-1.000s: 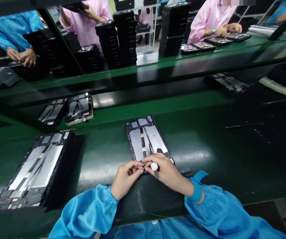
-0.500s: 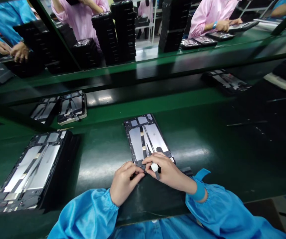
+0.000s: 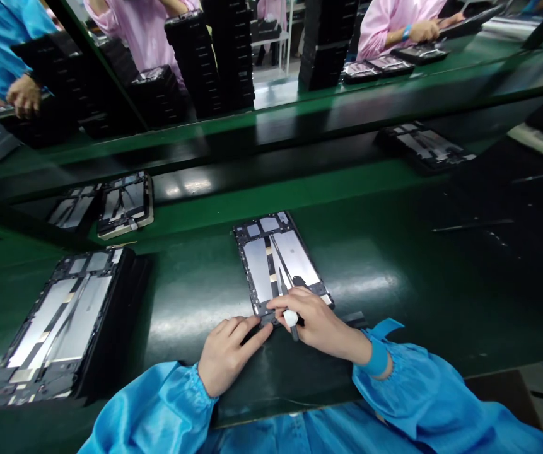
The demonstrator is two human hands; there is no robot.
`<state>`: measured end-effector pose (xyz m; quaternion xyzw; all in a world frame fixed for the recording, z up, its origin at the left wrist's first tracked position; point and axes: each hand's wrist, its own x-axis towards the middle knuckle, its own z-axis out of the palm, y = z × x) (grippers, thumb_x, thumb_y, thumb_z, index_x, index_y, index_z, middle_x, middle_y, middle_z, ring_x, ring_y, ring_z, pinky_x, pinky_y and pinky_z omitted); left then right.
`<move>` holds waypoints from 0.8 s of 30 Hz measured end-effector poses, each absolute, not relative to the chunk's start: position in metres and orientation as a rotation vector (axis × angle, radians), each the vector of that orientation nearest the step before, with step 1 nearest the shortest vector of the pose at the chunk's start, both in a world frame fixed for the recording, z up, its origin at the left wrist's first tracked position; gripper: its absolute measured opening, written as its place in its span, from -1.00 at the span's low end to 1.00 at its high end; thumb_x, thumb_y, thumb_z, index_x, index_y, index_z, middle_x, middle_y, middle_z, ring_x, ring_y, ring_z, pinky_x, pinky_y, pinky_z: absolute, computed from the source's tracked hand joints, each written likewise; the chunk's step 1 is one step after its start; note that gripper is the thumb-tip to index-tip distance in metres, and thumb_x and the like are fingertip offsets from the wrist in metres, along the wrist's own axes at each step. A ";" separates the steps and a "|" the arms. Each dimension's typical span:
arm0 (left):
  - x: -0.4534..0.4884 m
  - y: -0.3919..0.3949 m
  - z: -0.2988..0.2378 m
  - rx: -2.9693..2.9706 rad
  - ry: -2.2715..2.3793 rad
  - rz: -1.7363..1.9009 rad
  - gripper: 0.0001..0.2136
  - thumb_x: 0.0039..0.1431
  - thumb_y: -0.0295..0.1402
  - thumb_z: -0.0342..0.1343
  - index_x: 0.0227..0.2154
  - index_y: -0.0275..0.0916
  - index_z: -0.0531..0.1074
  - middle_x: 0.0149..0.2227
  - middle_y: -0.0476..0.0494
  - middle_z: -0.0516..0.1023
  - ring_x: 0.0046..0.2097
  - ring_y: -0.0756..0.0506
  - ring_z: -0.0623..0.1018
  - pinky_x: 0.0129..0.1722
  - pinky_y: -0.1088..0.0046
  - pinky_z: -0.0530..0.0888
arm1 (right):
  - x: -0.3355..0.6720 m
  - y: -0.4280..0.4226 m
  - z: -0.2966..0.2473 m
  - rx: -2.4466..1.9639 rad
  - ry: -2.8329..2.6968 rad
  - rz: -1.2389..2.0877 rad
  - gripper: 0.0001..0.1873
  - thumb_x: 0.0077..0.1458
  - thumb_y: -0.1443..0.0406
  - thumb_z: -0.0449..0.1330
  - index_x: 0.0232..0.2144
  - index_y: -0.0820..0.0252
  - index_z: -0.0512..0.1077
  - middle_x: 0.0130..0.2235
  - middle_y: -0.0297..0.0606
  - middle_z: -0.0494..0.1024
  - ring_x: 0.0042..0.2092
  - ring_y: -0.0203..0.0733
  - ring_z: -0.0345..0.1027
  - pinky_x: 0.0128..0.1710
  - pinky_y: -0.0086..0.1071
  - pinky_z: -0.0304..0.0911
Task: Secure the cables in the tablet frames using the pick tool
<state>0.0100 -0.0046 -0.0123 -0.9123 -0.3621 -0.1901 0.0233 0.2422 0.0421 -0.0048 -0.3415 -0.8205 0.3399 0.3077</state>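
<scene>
An opened tablet point(image 3: 256, 265), its inner frame and silver plates showing, lies on the green bench in front of me. My left hand point(image 3: 228, 353) rests at its near left corner, with the thumb and fingers stretched out and apart against the edge. My right hand point(image 3: 316, 318) is over the near edge, closed around slim tweezers point(image 3: 282, 280) whose pointed end faces away from me. A small white piece point(image 3: 291, 317) shows by the right fingers; I cannot tell what it is. The right fingertips partly hide the near edge.
A stack of opened tablets point(image 3: 63, 321) stands on the left. Two more tablets point(image 3: 124, 202) sit further back, and another unit point(image 3: 425, 146) lies back right. A thin tool point(image 3: 472, 226) rests on the right. Beyond the rail, co-workers point(image 3: 401, 25) work beside tall black stacks point(image 3: 193, 63).
My left fingers have gone from a pinch at the tablet's near edge to being spread at its corner. My right hand stays almost in place with the tweezers.
</scene>
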 end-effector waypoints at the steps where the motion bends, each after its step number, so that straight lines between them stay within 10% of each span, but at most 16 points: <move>1: 0.009 -0.004 -0.013 -2.830 -1.110 -0.569 -0.69 0.40 -0.48 -0.14 0.09 -0.17 0.38 -0.06 -0.17 0.51 -0.15 -0.09 0.47 -0.20 0.38 0.44 | 0.243 0.042 -0.004 -0.904 -2.174 0.907 -0.60 0.11 0.56 0.10 -0.06 0.12 0.43 -0.30 -0.25 0.57 -0.22 -0.09 0.40 -0.18 -0.25 0.30; 18: 0.022 -0.007 -0.020 -2.749 -1.245 -0.520 -0.71 0.37 -0.45 -0.11 0.05 -0.16 0.40 -0.11 -0.21 0.46 -0.20 -0.11 0.48 -0.26 0.37 0.47 | 0.271 0.024 0.002 -1.015 -1.737 1.366 -0.61 0.37 0.19 -0.03 0.17 0.05 0.36 -0.37 -0.32 0.54 -0.48 -0.32 0.42 -0.45 -0.41 0.45; 24: 0.023 -0.007 -0.020 -2.753 -1.249 -0.554 -0.71 0.37 -0.45 -0.12 0.06 -0.17 0.39 -0.13 -0.20 0.47 -0.20 -0.10 0.49 -0.26 0.37 0.48 | 0.265 0.016 -0.003 -1.167 -1.646 1.467 -0.75 0.26 0.26 0.10 -0.04 0.17 0.43 -0.26 -0.21 0.58 -0.41 -0.28 0.49 -0.50 -0.45 0.45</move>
